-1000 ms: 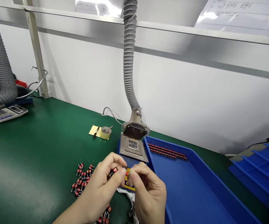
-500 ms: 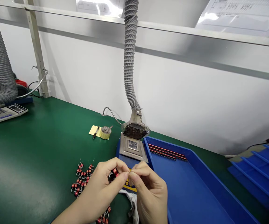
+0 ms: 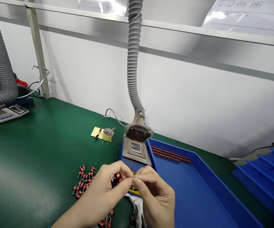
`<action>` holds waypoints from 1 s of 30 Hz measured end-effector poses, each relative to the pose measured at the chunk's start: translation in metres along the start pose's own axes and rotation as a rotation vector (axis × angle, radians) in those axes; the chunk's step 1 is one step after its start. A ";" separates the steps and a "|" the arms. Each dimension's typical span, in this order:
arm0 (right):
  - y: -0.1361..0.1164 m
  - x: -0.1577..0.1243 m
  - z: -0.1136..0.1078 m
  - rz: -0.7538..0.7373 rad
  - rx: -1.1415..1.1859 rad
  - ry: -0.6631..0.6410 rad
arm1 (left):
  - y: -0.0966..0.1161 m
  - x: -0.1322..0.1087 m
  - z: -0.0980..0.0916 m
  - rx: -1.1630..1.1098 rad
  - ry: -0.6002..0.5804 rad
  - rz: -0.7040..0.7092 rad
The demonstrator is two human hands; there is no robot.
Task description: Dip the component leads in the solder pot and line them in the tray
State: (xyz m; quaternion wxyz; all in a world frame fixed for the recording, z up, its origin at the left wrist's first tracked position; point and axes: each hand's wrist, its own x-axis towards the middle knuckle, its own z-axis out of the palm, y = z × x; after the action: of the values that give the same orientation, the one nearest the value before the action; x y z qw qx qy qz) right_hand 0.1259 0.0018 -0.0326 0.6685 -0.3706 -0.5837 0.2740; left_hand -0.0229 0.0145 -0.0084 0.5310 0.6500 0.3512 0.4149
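Note:
My left hand and my right hand meet fingertip to fingertip at the lower middle. Both are pinched closed; whatever sits between the fingertips is too small and hidden to make out. A red and black part shows behind my left fingers; whether they touch it is unclear. Loose red coil parts with silvery wire ends lie on the green table left of my left hand, and more lie below it. Just beyond my hands stands a blue device with a square metal plate on top.
A blue tray at the right holds rows of red and black parts. A fume hose hangs over the metal plate. Tape roll, pen and calculator lie on the table. Blue racks stand far right.
Both hands have shifted slightly to the right, my right hand a little more. Their fingertips remain together in a pinch.

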 end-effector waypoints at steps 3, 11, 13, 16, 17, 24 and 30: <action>0.004 0.000 0.002 0.031 0.075 0.017 | 0.002 0.001 0.000 -0.035 -0.008 0.010; 0.005 -0.003 0.006 0.075 0.130 -0.003 | 0.001 0.002 0.000 -0.190 -0.006 0.019; 0.003 -0.003 0.006 0.048 0.075 -0.021 | 0.002 0.003 0.000 -0.166 0.015 0.020; 0.001 -0.002 0.004 0.000 0.011 0.004 | 0.003 0.003 0.000 -0.111 0.031 0.026; 0.000 -0.001 0.004 -0.010 0.007 0.015 | 0.003 0.003 0.000 -0.102 0.032 0.025; 0.001 -0.002 0.004 0.002 0.021 0.003 | 0.002 0.001 0.001 -0.175 -0.021 0.002; 0.000 -0.001 0.000 -0.022 -0.021 -0.072 | 0.005 0.004 0.002 -0.210 0.013 0.022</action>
State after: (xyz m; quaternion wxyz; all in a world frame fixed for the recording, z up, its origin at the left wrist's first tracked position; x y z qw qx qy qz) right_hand 0.1260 0.0011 -0.0336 0.6461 -0.3611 -0.6142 0.2737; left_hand -0.0196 0.0164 -0.0033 0.5892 0.5920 0.3020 0.4596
